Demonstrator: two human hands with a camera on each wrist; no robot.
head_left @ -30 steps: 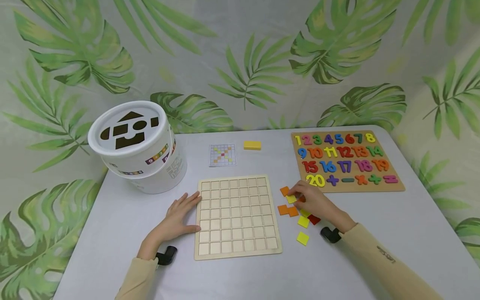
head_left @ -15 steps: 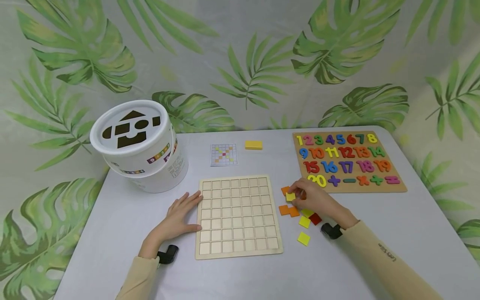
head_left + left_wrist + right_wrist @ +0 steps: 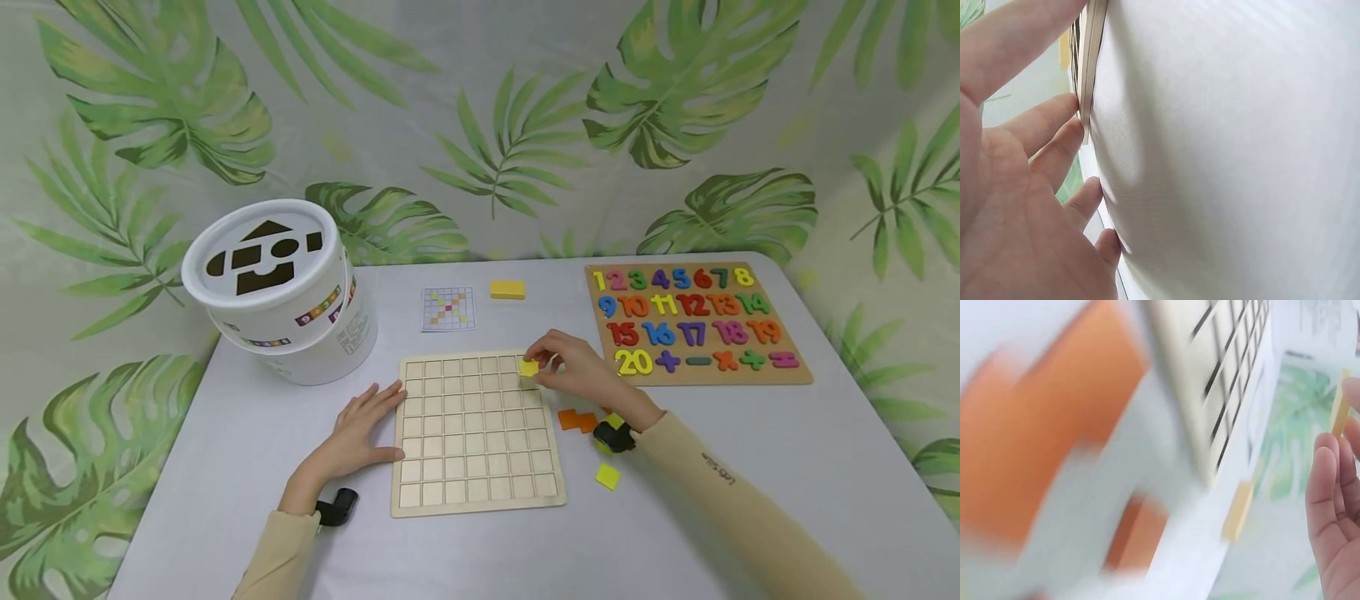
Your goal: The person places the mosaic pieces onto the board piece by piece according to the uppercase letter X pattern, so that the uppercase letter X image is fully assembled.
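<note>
Right hand point(image 3: 577, 375) pinches a yellow square tile point(image 3: 528, 367) by its edges, over the wooden grid board point(image 3: 476, 433) near its 1 o'clock corner. Tile looks thin, stiff and light, likely smooth; an edge pinch suits it. Left hand point(image 3: 358, 433), fingers straight, rests flat on the bench point(image 3: 225, 467), touching the board's 9 o'clock edge.

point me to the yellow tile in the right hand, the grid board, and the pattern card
yellow tile point(image 3: 528, 367), head view, middle of its face
grid board point(image 3: 476, 433), head view, centre of the bare grid
pattern card point(image 3: 447, 309), head view, middle of the card
</note>
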